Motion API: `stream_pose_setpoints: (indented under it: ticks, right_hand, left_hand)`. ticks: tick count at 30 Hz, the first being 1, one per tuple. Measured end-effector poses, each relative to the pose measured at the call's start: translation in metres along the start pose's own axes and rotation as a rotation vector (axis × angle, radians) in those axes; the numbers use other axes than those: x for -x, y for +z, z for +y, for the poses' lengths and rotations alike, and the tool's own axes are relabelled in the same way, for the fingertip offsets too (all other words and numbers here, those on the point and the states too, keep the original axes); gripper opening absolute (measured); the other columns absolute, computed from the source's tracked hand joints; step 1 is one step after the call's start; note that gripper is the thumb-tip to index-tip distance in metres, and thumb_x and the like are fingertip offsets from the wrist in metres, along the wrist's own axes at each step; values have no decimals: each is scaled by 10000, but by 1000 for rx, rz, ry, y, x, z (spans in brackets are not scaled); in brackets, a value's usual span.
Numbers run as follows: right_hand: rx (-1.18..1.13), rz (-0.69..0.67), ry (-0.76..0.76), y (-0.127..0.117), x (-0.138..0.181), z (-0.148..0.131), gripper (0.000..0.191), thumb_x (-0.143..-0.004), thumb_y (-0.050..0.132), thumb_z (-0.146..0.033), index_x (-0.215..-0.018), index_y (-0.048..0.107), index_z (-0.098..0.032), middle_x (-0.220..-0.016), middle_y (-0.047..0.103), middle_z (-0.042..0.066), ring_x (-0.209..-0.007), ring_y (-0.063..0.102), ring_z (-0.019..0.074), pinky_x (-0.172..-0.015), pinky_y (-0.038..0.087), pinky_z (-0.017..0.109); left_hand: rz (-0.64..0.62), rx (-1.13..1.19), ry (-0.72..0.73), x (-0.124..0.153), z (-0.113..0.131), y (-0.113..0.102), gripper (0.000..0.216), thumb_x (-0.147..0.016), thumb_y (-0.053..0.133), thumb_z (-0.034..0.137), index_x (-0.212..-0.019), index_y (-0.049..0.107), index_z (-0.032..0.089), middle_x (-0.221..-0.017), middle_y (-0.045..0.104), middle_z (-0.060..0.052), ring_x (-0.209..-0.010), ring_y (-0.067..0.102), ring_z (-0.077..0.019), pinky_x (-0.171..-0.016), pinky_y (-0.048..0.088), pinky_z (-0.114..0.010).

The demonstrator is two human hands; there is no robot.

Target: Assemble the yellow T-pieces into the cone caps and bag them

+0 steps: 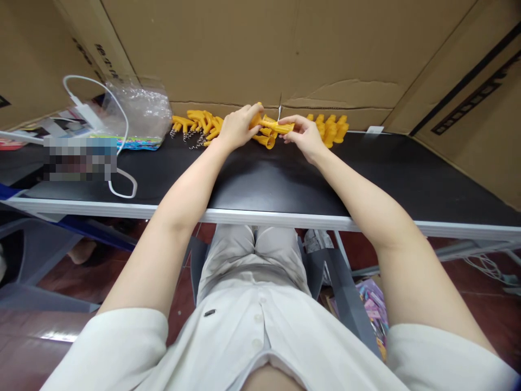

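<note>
Both hands meet at the far side of a black table [285, 179]. My left hand [236, 127] is closed on one end of a yellow plastic part [277, 126]. My right hand [303, 136] pinches the other end of the same part, where a thin metal piece [280, 111] sticks up. Another yellow part [264, 140] lies just under the held one. A heap of yellow parts with small metal springs [197, 126] lies left of my left hand. A row of yellow parts [331, 127] stands right of my right hand.
Cardboard sheets [285, 49] wall in the back and right of the table. At the left are a clear plastic bag [136, 111], a white charger and cable [118, 163] and a blurred-out object. The table's white front edge [264, 217] runs above my lap.
</note>
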State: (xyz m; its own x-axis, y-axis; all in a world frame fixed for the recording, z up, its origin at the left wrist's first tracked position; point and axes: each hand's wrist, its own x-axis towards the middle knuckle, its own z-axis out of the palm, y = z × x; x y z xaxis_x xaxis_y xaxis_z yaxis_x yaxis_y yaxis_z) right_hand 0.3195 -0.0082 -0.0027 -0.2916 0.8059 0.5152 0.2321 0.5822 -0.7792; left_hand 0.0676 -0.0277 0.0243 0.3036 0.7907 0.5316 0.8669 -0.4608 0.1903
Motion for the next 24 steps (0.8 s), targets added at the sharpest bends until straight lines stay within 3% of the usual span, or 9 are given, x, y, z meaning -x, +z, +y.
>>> stream_pose_setpoints:
  ticks: [5, 9, 14, 18, 24]
  right_hand:
    - [65, -52, 18, -3, 4, -12, 567, -856, 929, -746, -1082, 788, -245, -988, 790, 80, -981, 780, 297, -946, 686, 502]
    - [154, -131, 51, -4, 5, -15, 639, -858, 882, -857, -971, 729, -248, -827, 731, 61, -903, 748, 282, -933, 667, 480]
    - [544, -120, -123, -7, 5, -13, 527, -991, 808, -703, -1199, 727, -226, -1179, 792, 158, -1193, 731, 398, -1110, 590, 620]
    - [834, -146, -235, -9, 8, -19, 427, -1107, 626, -493, -1432, 674, -219, -1452, 713, 223, -1386, 653, 471, -1162, 518, 690]
    - [882, -195, -229, -6, 14, -24, 451, -1127, 543, -438, -1490, 621, -183, -1432, 734, 230, -1263, 715, 448, -1099, 554, 630]
  left_hand:
    - [-10, -52, -22, 4, 16, -7, 497, -999, 654, 233, -1489, 705, 300, -1473, 743, -141, -1348, 731, -405, -1161, 554, -519]
    - [-13, -54, 42, 3, 14, -5, 500, -965, 654, 200, -1453, 701, 299, -1434, 760, -120, -1351, 727, -382, -1141, 559, -480]
    - [-21, -40, 83, -1, 7, 1, 512, -934, 657, 183, -1439, 687, 265, -1386, 785, -126, -1352, 732, -376, -1135, 559, -463]
    - [-27, -37, 37, -1, 7, 1, 503, -937, 649, 190, -1435, 675, 254, -1382, 793, -131, -1365, 733, -383, -1133, 553, -467]
    - [-37, -28, 28, 3, 12, -4, 517, -933, 666, 221, -1448, 675, 263, -1382, 795, -123, -1377, 726, -385, -1166, 541, -475]
